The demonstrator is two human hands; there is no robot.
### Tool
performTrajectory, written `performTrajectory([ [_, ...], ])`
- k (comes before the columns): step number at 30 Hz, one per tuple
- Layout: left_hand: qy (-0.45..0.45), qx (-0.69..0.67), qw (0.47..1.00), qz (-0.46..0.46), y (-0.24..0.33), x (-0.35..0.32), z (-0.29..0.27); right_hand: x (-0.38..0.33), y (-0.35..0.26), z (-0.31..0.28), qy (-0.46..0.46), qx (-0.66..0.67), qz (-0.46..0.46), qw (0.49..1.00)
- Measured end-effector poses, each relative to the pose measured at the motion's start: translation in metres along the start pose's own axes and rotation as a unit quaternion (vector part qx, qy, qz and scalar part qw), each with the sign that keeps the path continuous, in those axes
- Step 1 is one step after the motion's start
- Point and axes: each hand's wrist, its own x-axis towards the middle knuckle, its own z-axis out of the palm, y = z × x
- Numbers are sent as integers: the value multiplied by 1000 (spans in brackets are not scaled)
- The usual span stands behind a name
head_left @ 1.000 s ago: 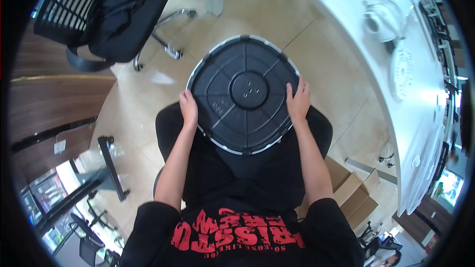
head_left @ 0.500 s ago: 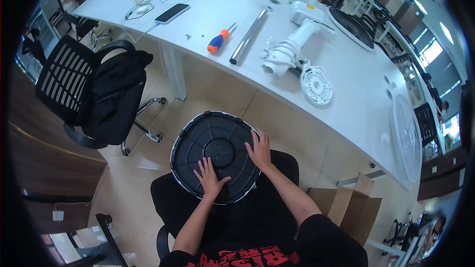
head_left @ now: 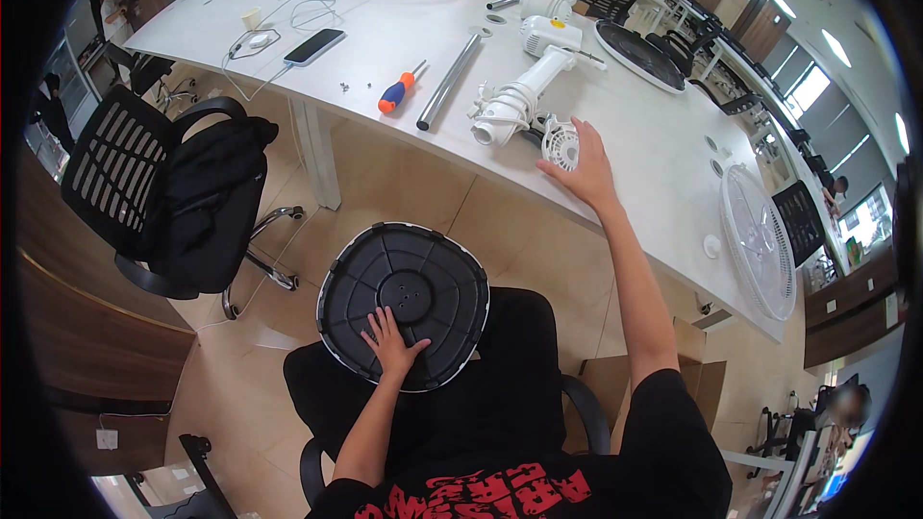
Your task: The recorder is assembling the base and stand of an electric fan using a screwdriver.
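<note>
Left hand (head_left: pixel 392 342) flat on black base (head_left: pixel 404 303); right hand (head_left: pixel 580 169) open beside white part (head_left: pixel 560 145).

Screwdriver (head_left: pixel 396 94) lies left of rod (head_left: pixel 449 82) on table (head_left: pixel 404 29).

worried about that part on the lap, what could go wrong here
The round black base rests on the lap with only the left hand flat on it, so it might slide to the floor. The right hand stretches to the white motor part at the table edge, which it could nudge off.
</note>
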Motion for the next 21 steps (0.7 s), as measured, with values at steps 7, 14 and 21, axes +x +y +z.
performTrajectory([
  [7,-6,0,1000,-14,-4,-1,-1,0,43,-9,6,108,42,993],
  [14,-5,1,1000,-6,-8,1,5,-2,79,-8,-61,71,108,990],
  [21,-8,7,1000,-14,-5,-2,-1,42,21,-15,-132,-20,46,990],
])
